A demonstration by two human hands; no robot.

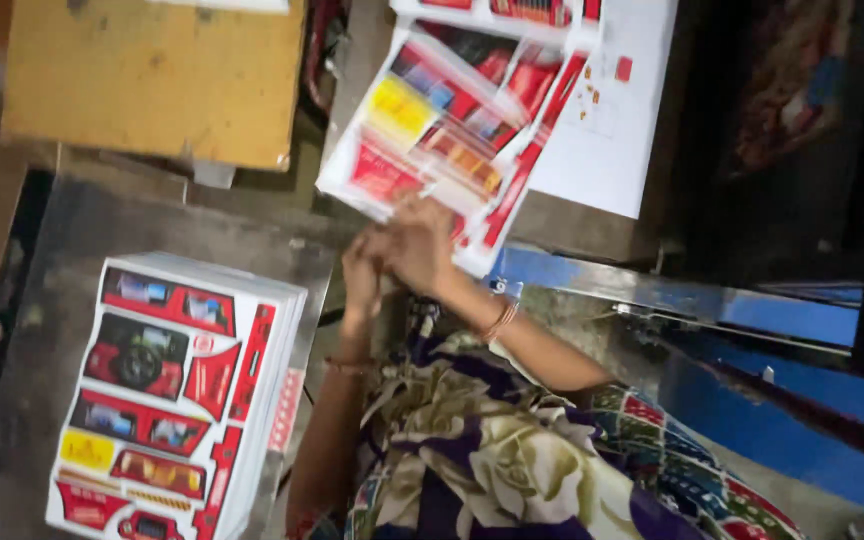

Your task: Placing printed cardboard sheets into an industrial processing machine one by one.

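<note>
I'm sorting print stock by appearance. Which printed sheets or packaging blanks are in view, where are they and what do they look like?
Held sheets: top centre, gripped by both hands, white with red, yellow and blue panels.
Stack of sheets: lower left on grey table, white, red and yellow panels.
White sheet: upper right, few red marks.

Both forearms ran up from the lower frame and met at centre. Left hand (360, 272) sat just beside and touching the right hand (417, 243), its fingers curled, wrist bent, a thin bangle lower on the forearm. Right hand was raised slightly above the left, fingers closed in a pinch, thread bands at the wrist.
</note>
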